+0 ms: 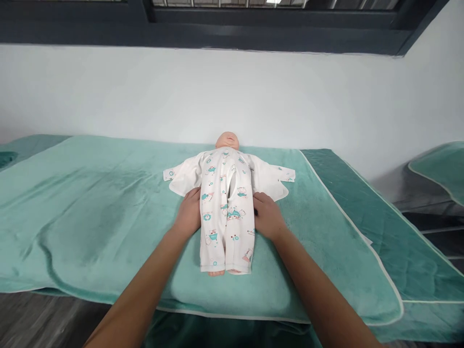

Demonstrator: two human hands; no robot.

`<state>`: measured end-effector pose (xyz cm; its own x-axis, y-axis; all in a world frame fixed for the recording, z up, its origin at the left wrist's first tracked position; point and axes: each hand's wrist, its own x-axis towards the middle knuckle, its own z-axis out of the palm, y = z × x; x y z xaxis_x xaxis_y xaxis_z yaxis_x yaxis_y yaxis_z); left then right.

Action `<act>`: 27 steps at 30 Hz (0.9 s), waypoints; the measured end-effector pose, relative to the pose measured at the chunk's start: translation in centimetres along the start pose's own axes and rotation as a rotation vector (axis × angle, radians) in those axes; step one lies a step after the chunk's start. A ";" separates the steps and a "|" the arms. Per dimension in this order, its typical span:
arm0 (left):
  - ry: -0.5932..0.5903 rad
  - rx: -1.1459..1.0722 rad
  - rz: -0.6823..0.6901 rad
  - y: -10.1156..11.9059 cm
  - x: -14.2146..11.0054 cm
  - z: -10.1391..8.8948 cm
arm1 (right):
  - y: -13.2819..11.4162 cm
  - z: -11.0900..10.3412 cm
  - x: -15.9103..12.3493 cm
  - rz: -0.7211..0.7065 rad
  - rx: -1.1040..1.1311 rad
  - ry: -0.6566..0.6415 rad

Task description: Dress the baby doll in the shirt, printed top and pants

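Observation:
A baby doll lies on its back on the bed, its head (227, 140) toward the wall. Over its body and legs are white baby trousers (237, 227) printed with teal and pink animals; a bare foot (216, 273) peeks out below one cuff. A white baby top (266, 176) spreads out beneath, sleeves stretched to both sides. My left hand (189, 210) is closed at the left edge of the trousers, mid-length. On the opposite edge, my right hand (267, 212) is curled the same way. The fingertips of both hands are partly hidden against the cloth.
A teal plush blanket (101, 208) with pale piping covers the bed, with creases on the left. Darker teal quilted bedding (366, 217) shows at right. Behind stands a white wall (145, 92) below a dark window frame (253, 31). Another teal-covered surface (444, 166) is at far right.

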<state>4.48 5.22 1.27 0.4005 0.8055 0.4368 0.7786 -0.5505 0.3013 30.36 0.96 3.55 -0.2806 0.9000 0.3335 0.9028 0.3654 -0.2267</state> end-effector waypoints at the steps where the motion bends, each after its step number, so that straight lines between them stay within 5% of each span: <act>1: -0.001 0.016 -0.005 0.0 0.0 0.0 | 0.0 -0.1 -0.2 -0.013 0.036 0.017; 20: 0.000 0.130 -0.011 0.5 -0.3 -1.2 | 0.8 0.3 -0.6 -0.061 0.254 0.047; 27: 0.049 -0.025 -0.128 -0.3 -0.4 -0.7 | 0.6 -0.4 -1.0 -0.038 0.334 0.014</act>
<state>3.76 4.86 1.60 0.2738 0.8582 0.4341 0.8095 -0.4494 0.3779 31.25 0.23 3.43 -0.3056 0.8818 0.3591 0.7344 0.4584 -0.5006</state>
